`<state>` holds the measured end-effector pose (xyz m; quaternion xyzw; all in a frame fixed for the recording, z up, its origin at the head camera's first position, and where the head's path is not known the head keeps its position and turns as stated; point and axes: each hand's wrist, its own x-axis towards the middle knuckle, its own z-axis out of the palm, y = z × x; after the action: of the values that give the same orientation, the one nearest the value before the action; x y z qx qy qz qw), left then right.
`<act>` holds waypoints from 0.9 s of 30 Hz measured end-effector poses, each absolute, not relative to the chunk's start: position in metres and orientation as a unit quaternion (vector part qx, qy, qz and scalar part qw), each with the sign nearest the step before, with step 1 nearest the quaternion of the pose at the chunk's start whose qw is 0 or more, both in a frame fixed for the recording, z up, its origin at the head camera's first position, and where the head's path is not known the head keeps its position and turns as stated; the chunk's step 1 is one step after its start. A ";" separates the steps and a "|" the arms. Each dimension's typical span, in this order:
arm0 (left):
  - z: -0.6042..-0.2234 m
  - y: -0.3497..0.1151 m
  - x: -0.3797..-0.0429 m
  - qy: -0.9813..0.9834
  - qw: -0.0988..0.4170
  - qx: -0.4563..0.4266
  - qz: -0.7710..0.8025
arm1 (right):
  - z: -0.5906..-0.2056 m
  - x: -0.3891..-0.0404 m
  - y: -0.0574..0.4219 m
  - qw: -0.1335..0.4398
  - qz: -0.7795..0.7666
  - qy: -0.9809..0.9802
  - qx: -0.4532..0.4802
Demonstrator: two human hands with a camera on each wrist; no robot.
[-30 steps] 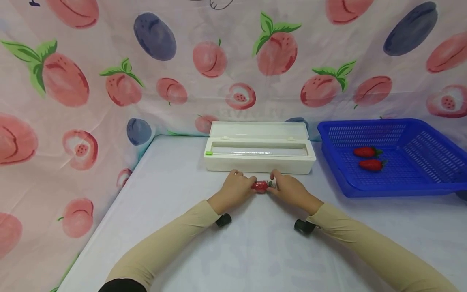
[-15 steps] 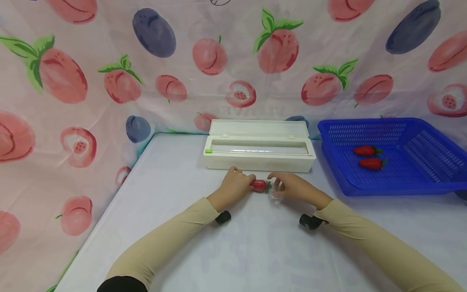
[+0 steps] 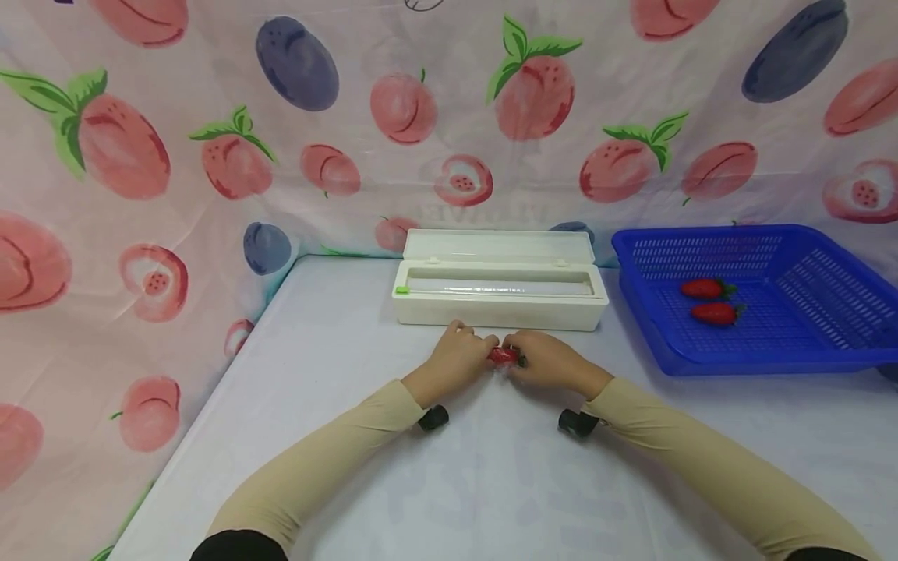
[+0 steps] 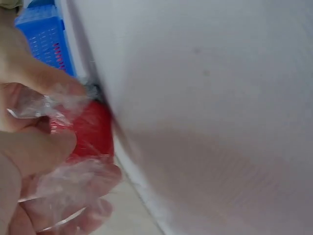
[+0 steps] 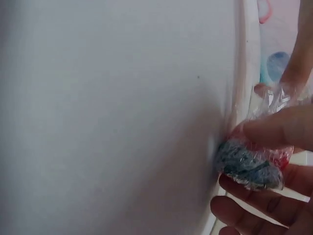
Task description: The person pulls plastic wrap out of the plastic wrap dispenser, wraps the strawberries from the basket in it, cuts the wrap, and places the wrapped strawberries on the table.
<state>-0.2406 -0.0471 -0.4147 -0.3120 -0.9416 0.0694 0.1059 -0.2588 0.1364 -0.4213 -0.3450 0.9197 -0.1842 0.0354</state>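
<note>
A red strawberry (image 3: 502,356), covered in clear plastic wrap (image 4: 63,188), is held between both hands just in front of the white box. My left hand (image 3: 454,360) grips its tip end, with the thumb on the film in the left wrist view. At the leafy end, my right hand (image 3: 550,363) holds the wrapped fruit between thumb and fingers. Green leaves (image 5: 249,166) show through the crinkled film in the right wrist view. Loose film sticks out around the fingers, and the hands hide part of the fruit.
Behind the hands stands a white cling-film dispenser box (image 3: 501,314), its lid raised and a film roll inside. To the right, a blue plastic basket (image 3: 772,365) holds two strawberries (image 3: 715,314). A fruit-print cloth (image 3: 330,226) hangs behind the white-covered table.
My right hand moved right, drawing loose film out past the leaves, then came back left against the strawberry with it. The left hand kept its grip and stayed nearly in place.
</note>
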 end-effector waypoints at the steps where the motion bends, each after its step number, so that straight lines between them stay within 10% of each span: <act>1: -0.413 -0.048 -0.240 -0.943 0.102 -0.311 0.067 | -0.421 -0.259 0.136 0.037 -0.188 0.921 -0.340; 16: -0.409 -0.061 -0.234 -0.892 0.148 -0.427 0.020 | -0.416 -0.257 0.136 0.031 -0.177 0.931 -0.319; 27: -0.414 -0.047 -0.242 -0.941 0.126 -0.312 0.035 | -0.417 -0.253 0.138 0.051 -0.185 0.922 -0.335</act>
<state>-0.2416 -0.0468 -0.4136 -0.3120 -0.9410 0.0350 0.1261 -0.2535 0.1378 -0.4174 -0.3354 0.9224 -0.1848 0.0509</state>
